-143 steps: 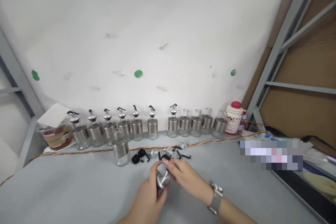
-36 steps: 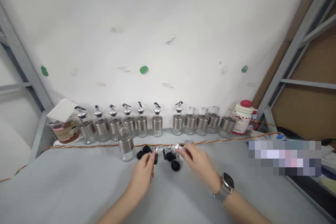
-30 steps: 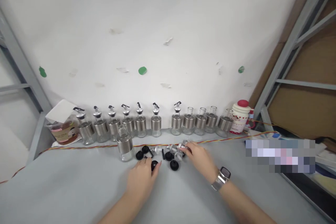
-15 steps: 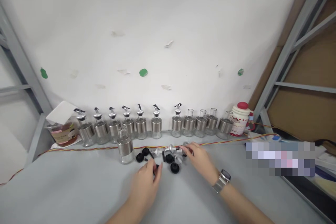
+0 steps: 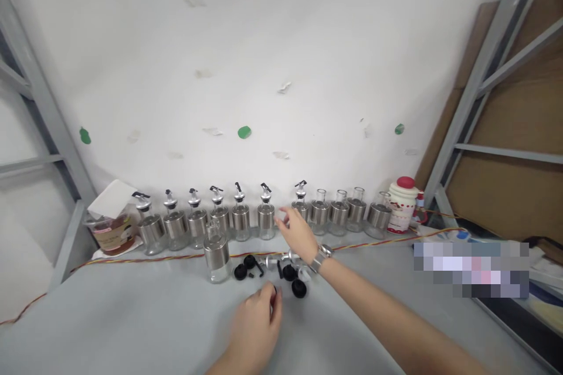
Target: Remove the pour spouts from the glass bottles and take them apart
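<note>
My left hand (image 5: 258, 317) is closed over the front of the table, pinching a small black part that my fingers mostly hide. My right hand (image 5: 299, 233) reaches toward the back row, its thumb and fingers apart and nothing visible between them. Just behind it stands a steel-banded glass bottle (image 5: 299, 208) with a pour spout, partly covered by the hand. Between my hands lie loose black stoppers (image 5: 299, 288), small black pieces (image 5: 279, 269) and silver spout parts (image 5: 269, 262). An uncapped bottle (image 5: 216, 255) stands left of this pile.
Several spouted bottles (image 5: 175, 224) line the wall on the left; several open-necked ones (image 5: 338, 214) are at the right. A white jar with a red lid (image 5: 402, 211), a plastic tub (image 5: 112, 235) and a twisted red-yellow wire (image 5: 176, 259) are also on the table.
My right hand has left the loose parts and moved up and left to the back row. My left hand stays closed near the pile. The view has shifted slightly.
</note>
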`<state>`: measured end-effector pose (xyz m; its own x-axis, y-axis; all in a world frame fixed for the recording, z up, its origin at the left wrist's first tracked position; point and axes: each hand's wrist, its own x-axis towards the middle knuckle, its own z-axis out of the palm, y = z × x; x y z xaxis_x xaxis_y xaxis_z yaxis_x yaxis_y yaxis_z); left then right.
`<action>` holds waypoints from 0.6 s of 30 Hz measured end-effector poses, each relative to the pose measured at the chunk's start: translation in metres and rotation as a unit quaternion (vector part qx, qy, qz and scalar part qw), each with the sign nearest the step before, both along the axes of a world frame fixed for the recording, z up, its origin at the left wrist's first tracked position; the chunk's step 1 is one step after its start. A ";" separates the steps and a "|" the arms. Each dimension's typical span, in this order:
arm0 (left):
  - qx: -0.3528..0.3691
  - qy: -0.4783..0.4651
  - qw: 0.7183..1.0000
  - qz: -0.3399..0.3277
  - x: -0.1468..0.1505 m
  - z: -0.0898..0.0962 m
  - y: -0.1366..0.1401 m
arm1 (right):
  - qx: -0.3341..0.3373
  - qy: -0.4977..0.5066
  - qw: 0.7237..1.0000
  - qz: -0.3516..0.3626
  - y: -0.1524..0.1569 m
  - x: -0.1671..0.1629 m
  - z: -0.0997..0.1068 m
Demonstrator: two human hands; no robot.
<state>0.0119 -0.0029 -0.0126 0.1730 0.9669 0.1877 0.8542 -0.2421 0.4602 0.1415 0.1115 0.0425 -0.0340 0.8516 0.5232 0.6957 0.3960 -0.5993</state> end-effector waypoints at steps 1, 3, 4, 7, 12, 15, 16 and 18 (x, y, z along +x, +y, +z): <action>0.002 0.005 1.000 -0.001 0.000 0.000 0.000 | 0.007 0.014 1.000 -0.006 0.007 -0.006 0.005; 0.009 0.015 1.000 0.001 -0.001 0.001 0.000 | 0.019 0.038 0.999 0.001 0.015 -0.019 0.013; 0.012 0.018 1.000 0.003 -0.001 0.001 0.000 | 0.023 0.045 0.999 0.017 0.015 -0.027 0.016; 0.009 0.016 1.000 0.007 -0.001 0.001 0.001 | 0.021 0.042 0.993 0.105 0.008 -0.057 0.018; -0.018 -0.015 1.000 -0.011 0.001 -0.003 0.003 | -0.018 0.034 0.977 0.209 -0.005 -0.111 0.009; -0.019 -0.035 0.999 -0.014 0.000 -0.004 0.005 | -0.028 0.063 0.975 0.213 -0.008 -0.128 0.007; -0.020 -0.038 0.999 -0.013 -0.001 -0.004 0.005 | -0.023 0.073 0.975 0.211 -0.009 -0.130 0.007; -0.019 -0.037 0.999 -0.012 -0.001 -0.004 0.005 | -0.008 0.095 0.974 0.205 -0.012 -0.125 0.012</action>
<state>0.0110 0.0023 -0.0168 0.1838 0.9693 0.1634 0.8114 -0.2434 0.5314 0.0160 0.0995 0.0542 -0.2763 0.7950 0.5400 0.3575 0.6066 -0.7101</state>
